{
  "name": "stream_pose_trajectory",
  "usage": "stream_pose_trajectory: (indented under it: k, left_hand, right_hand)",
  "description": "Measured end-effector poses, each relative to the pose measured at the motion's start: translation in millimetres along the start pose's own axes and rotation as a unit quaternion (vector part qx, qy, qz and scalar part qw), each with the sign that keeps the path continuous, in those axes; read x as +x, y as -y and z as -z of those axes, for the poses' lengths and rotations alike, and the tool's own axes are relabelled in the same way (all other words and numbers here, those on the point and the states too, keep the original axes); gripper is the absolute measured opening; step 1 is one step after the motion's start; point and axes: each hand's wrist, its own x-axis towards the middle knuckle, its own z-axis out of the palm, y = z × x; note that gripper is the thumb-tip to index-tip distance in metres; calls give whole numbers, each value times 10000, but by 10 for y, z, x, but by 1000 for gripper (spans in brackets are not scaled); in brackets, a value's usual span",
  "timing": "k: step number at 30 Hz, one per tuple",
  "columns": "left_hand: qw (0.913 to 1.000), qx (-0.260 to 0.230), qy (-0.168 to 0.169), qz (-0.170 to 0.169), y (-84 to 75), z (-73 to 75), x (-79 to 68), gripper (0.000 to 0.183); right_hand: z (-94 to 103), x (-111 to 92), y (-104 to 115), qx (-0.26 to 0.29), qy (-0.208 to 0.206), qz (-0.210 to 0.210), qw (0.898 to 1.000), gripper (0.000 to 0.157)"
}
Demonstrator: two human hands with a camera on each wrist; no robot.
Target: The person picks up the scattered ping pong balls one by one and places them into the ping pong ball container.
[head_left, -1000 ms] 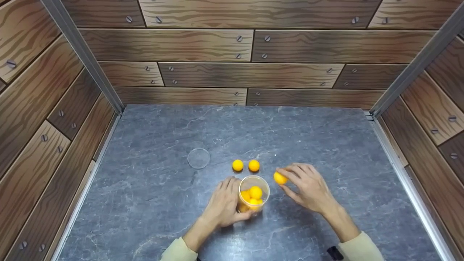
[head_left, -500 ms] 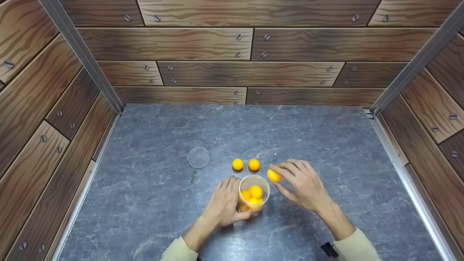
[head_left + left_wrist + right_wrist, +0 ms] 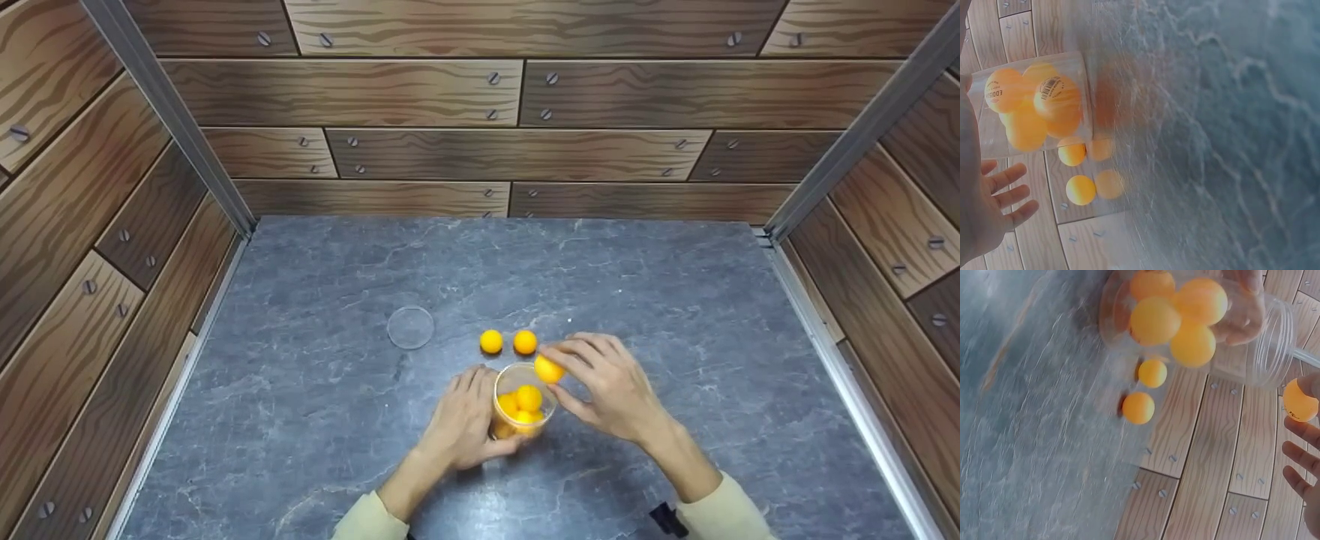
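Observation:
A clear plastic jar (image 3: pixel 517 375) stands upright on the table, with several orange ping-pong balls (image 3: pixel 528 398) heaped in its lower part. My left hand (image 3: pixel 463 420) holds the jar from the left, thumb across its near side and fingers along its far left side. Between thumb and fingertips my right hand (image 3: pixel 611 386) pinches another orange ping-pong ball (image 3: pixel 549 368), which overlaps the right of the jar's rim in the head view. In the right wrist view, that pinched ball (image 3: pixel 1300 400) is beside the jar's threaded mouth (image 3: pixel 1275 343), and the other fingers are spread.
Two loose ping-pong balls, one on the left (image 3: pixel 491 342) and one on the right (image 3: pixel 525 342), lie just behind the jar. A clear round lid (image 3: pixel 411 328) lies farther left. Wood-patterned walls (image 3: pixel 517 94) enclose the grey marbled tabletop (image 3: pixel 337 262) on three sides.
My right hand has moved left with the pinched ball, from right of the jar to its rim. The left hand, jar, loose balls and lid have stayed in place.

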Motion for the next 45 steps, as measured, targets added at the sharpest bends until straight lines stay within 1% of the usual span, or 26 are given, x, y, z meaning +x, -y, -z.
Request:
stream_pose_trajectory:
  k: [4,8,14,20,24,30,35,38,41,45]
  left_hand:
    - [9998,-122,-150,-23,3,-4,-5,90]
    - [9997,-93,-221,-39,2,-11,-7,91]
    - [9999,-46,-111,9,-4,1,-4,91]
    - [10000,-16,46,22,-7,8,-2,93]
    - [10000,37,30,29,-6,4,2,93]
    - [10000,38,-33,-4,-7,3,7,92]
    - [10000,50,67,18,-6,6,4,92]
    - [9999,80,143,41,-5,10,1,94]
    - [9998,116,147,36,-5,15,0,95]
    - [9999,105,91,28,-9,19,0,96]
  right_hand:
    - [-44,25,48,210,23,15,9998,55]
    - [-94,45,96,338,139,124,9993,56]
    - [-164,67,150,451,253,282,9983,57]
    - [-195,88,162,446,396,418,9973,51]
    - [-210,113,156,459,471,511,9965,51]
    - [-234,143,162,431,651,524,9956,50]
    - [-254,147,163,431,636,513,9957,49]
    - [-270,135,157,484,505,501,9963,48]
    - [-294,111,146,588,337,456,9967,47]
    - [-334,63,128,717,246,329,9966,54]
